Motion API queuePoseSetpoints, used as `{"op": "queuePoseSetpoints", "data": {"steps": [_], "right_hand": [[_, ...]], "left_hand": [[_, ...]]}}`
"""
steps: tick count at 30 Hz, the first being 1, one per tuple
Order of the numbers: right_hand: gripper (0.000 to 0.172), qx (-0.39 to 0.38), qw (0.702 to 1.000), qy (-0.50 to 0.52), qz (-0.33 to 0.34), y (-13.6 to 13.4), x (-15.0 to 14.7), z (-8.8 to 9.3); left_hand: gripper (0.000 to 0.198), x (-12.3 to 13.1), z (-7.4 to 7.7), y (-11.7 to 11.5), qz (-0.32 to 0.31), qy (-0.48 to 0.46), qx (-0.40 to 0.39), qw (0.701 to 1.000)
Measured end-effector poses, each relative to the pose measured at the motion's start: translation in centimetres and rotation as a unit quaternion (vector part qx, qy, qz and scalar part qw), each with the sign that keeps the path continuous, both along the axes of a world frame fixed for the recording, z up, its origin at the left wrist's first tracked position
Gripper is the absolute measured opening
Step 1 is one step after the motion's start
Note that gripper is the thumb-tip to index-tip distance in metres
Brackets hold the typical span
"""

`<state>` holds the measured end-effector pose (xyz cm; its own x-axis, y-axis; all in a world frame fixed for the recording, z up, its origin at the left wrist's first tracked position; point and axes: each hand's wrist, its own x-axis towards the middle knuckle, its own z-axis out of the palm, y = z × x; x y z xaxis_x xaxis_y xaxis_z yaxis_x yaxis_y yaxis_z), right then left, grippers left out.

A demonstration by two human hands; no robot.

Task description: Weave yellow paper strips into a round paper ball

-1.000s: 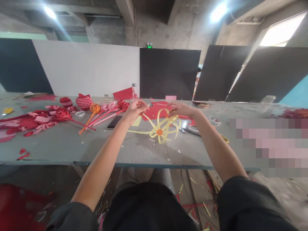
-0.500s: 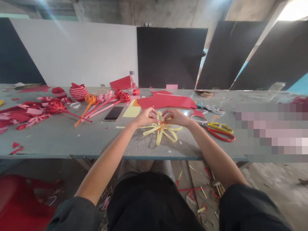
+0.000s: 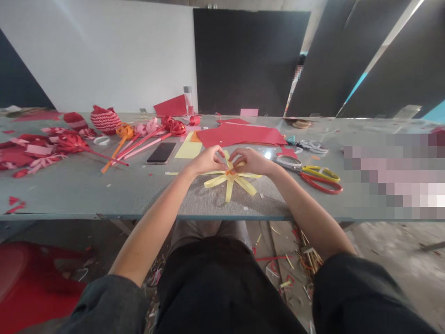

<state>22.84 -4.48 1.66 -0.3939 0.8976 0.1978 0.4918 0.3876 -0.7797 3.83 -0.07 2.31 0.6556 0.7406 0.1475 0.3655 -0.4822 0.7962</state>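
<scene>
A flower shape of looped yellow paper strips with an orange centre lies near the table's front edge. My left hand comes in from the left, its fingers bent and pressed on the flower's upper left part. From the right, my right hand pinches the upper right part beside the centre. Both sets of fingertips are close together around the orange piece and partly hide it. A thin yellow strip reaches out to the left beneath my left wrist.
Red paper sheets lie behind my hands. Left of them are a phone, yellow paper and red and orange paper flowers on sticks. Scissors with red and yellow handles rest at the right.
The view has tilted down slightly. The flower's yellow loops have shifted and look flatter, and my fingers have moved a little around the orange centre.
</scene>
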Motion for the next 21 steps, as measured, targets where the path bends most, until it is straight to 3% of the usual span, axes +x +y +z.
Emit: {"op": "queuePoseSetpoints", "data": {"steps": [21], "right_hand": [[0.024,0.016,0.999,-0.034,0.005,0.13,-0.2,-0.03]], "left_hand": [[0.028,0.41,-0.37,-0.16,-0.007,0.01,0.022,1.0]]}}
